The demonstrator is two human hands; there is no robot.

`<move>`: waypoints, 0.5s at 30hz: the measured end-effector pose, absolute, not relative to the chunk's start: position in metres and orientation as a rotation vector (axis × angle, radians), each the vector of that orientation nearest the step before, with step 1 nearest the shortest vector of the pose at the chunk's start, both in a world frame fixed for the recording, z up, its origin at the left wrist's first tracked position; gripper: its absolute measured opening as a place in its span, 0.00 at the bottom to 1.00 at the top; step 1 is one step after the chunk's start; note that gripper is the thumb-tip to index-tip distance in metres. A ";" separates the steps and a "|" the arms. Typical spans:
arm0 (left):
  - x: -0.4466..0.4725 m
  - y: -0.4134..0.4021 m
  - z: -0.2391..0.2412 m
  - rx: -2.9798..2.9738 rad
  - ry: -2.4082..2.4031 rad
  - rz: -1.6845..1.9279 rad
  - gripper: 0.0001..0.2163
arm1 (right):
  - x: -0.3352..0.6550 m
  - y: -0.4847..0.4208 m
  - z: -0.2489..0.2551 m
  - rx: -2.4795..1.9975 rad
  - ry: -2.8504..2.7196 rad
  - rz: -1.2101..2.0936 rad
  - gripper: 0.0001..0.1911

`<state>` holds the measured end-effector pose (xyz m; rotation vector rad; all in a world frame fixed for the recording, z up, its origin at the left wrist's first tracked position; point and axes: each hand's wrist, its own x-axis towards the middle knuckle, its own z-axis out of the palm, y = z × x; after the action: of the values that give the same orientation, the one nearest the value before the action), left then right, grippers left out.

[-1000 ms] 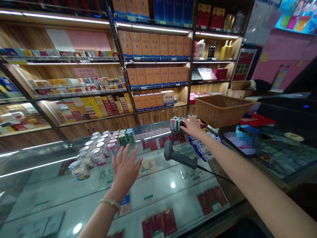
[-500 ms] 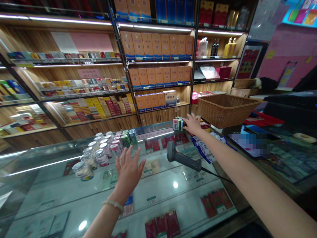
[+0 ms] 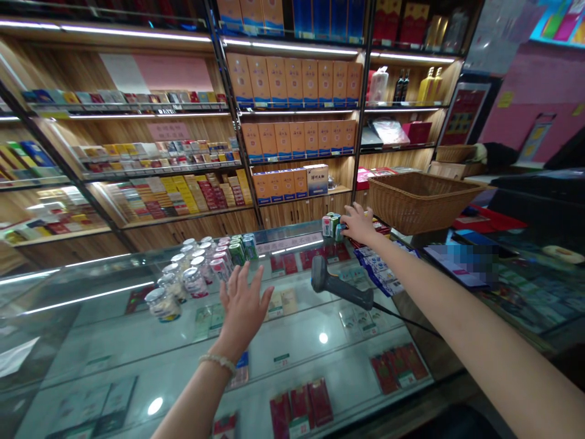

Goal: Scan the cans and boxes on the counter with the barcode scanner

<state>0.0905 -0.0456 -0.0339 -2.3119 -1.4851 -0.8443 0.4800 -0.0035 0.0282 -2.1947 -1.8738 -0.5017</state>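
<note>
My left hand (image 3: 244,305) hovers over the glass counter (image 3: 192,378) with its fingers spread and nothing in them. Just beyond its fingertips stand rows of small containers: clear jars with white lids (image 3: 195,281), pink ones (image 3: 220,267) and green ones (image 3: 236,251). At the far side of the counter, my right hand (image 3: 359,224) has its fingertips curled against a small blue-green container (image 3: 339,232). Beside that stand a pink-and-white container (image 3: 326,226) and a green one (image 3: 334,221). My fingers partly cover the blue-green container.
A grey barcode scanner (image 3: 340,286) lies between my arms, its cable running right. Blue-and-white packets (image 3: 379,271) lie under my right forearm. A wicker basket (image 3: 420,201) stands behind them. Shelves of orange boxes (image 3: 292,139) line the back wall.
My right fingers have closed in on the blue-green container, which now sits slightly nearer me, apart from its neighbours. My left hand stays spread. The whole view has shifted slightly.
</note>
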 end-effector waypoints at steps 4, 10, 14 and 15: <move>0.092 -0.048 -0.031 -2.327 -1.511 -0.831 0.24 | 0.476 -0.011 0.036 -2.178 -1.904 -0.497 0.16; 0.093 -0.053 -0.023 -2.420 -1.517 -0.793 0.25 | 0.459 -0.023 0.051 -2.087 -1.939 -0.486 0.20; 0.094 -0.056 -0.019 -2.417 -1.538 -0.782 0.26 | 0.438 -0.035 0.062 -1.980 -1.986 -0.479 0.19; 0.094 -0.057 -0.018 -2.412 -1.543 -0.782 0.26 | 0.432 -0.039 0.065 -1.953 -1.993 -0.478 0.19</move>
<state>0.0941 -0.0573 -0.0184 -2.4121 -1.5434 -0.7821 0.4317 -0.0388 0.0648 -1.9531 -1.9934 -0.4777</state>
